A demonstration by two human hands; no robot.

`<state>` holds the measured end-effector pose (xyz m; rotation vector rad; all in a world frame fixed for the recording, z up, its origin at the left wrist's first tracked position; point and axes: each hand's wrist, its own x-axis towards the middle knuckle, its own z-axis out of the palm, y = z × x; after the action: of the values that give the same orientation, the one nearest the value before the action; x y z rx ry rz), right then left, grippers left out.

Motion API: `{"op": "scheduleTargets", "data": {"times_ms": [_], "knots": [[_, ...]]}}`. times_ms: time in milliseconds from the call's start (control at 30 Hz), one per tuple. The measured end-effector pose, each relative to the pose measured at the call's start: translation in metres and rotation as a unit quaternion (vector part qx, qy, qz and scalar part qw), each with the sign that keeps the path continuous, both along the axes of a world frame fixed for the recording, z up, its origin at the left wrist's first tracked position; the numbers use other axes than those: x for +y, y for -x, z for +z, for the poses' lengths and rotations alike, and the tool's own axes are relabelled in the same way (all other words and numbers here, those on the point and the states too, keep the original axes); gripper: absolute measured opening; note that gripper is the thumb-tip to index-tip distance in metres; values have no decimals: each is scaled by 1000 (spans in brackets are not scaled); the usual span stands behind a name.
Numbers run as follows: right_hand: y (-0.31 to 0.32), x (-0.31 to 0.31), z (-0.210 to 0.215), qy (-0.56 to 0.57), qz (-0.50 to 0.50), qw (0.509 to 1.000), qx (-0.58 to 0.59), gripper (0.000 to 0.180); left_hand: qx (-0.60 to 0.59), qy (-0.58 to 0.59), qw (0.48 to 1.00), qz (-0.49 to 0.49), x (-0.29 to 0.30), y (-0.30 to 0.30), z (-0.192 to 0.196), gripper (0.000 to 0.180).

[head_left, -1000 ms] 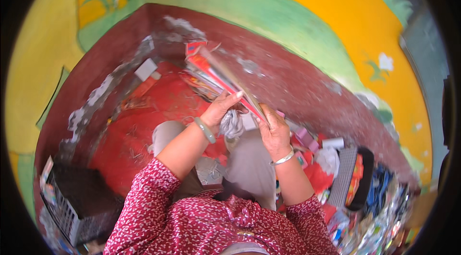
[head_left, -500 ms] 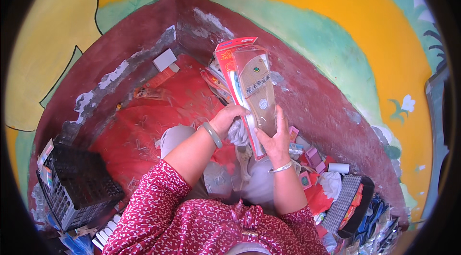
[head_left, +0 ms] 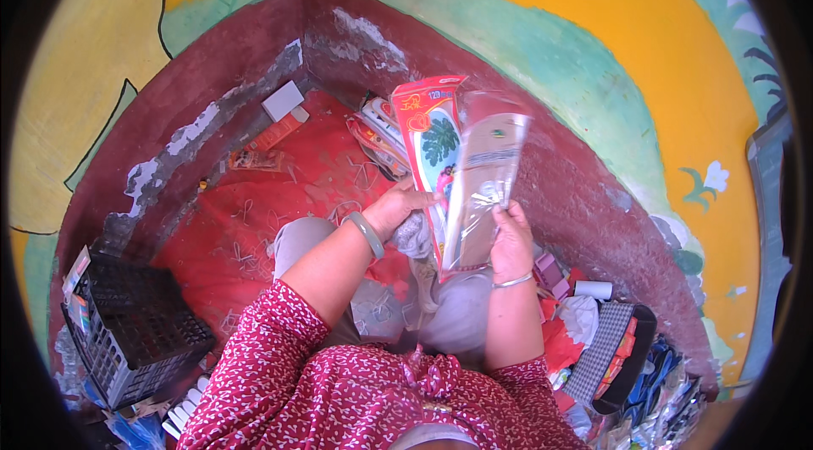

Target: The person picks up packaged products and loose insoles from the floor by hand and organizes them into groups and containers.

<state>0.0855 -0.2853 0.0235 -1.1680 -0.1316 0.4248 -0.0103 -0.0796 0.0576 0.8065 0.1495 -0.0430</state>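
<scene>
My left hand is closed on the edge of a slim red-and-white package with a green leaf picture, held upright at a tilt. Against its right side leans a brown insole in a clear, shiny plastic sleeve. The fingers of my right hand pinch the sleeve at its lower right. The two items touch and overlap at their lower ends. Just below my left hand lies a grey, soft-looking bundle, partly hidden by the package.
Red sheeting strewn with loose ties covers the floor up to the walled corner. A black plastic crate stands at left. Flat packages and a white box lie by the walls. A checked, dark-lined container and a white cylinder are at right.
The insole sleeve has shifted right and fanned away from the red package, whose leaf picture now shows. My right hand has moved right, from across the insole's lower part to its edge.
</scene>
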Motion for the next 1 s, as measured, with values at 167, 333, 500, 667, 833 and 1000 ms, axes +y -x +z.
{"op": "scheduleTargets", "data": {"times_ms": [167, 333, 500, 667, 833, 1000], "knots": [[-13, -30, 20, -165, -61, 984, 26, 18, 21, 58, 998, 25, 10, -3, -11, 37], [-20, -61, 18, -283, -12, 957, 54, 28, 12, 22, 998, 51, 16, 1, -4, 35], [-16, -55, 23, -293, -43, 955, 37, 35, -16, 29, 998, 44, 17, 4, -3, 34], [-16, -56, 21, -308, -11, 951, -5, 36, -46, -5, 998, 49, 16, 2, -3, 29], [-17, -56, 22, -326, 1, 945, -28, 34, -35, -10, 997, 68, 18, 2, -2, 26], [-6, -41, 31, -245, -34, 969, -2, 32, -6, -37, 996, 81, 15, -1, -6, 24]]}}
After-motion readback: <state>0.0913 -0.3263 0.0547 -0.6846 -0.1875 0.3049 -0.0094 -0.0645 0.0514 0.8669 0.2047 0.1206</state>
